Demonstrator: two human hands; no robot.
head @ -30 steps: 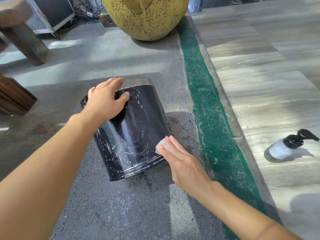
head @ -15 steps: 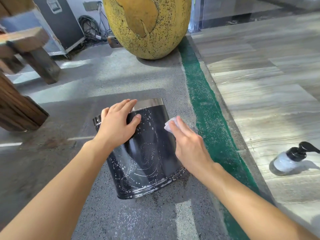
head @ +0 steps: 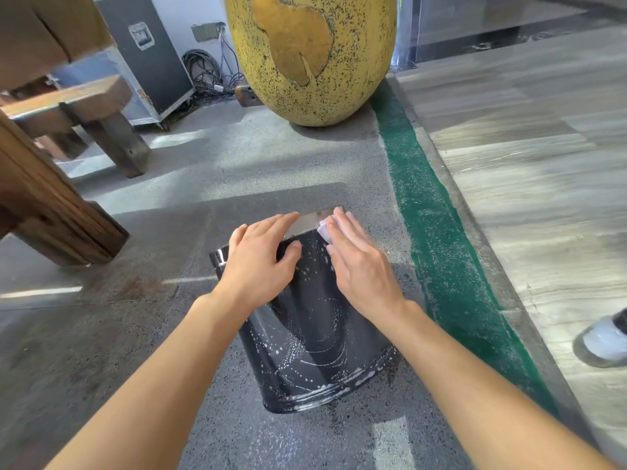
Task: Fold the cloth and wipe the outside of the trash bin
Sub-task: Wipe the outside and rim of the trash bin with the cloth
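The trash bin (head: 315, 351) lies on its side on the grey floor (head: 135, 334), silver rim far and base near, as it did a second ago; the right hand (head: 359, 269) has travelled from the bin's near base, up its right flank, to the far rim; the left hand (head: 259, 262) stays flat on the bin's far part, fingers straight and slightly apart; the right hand's straight fingers, held together, press the white cloth (head: 325, 228) against the rim; the cloth peeks out under them, just right of the left hand.

Floor (head: 142, 334) left of my bin (head: 315, 351) is open; timber leg (head: 51, 212) blocks far-left, pump bottle (head: 607, 337) far-right.
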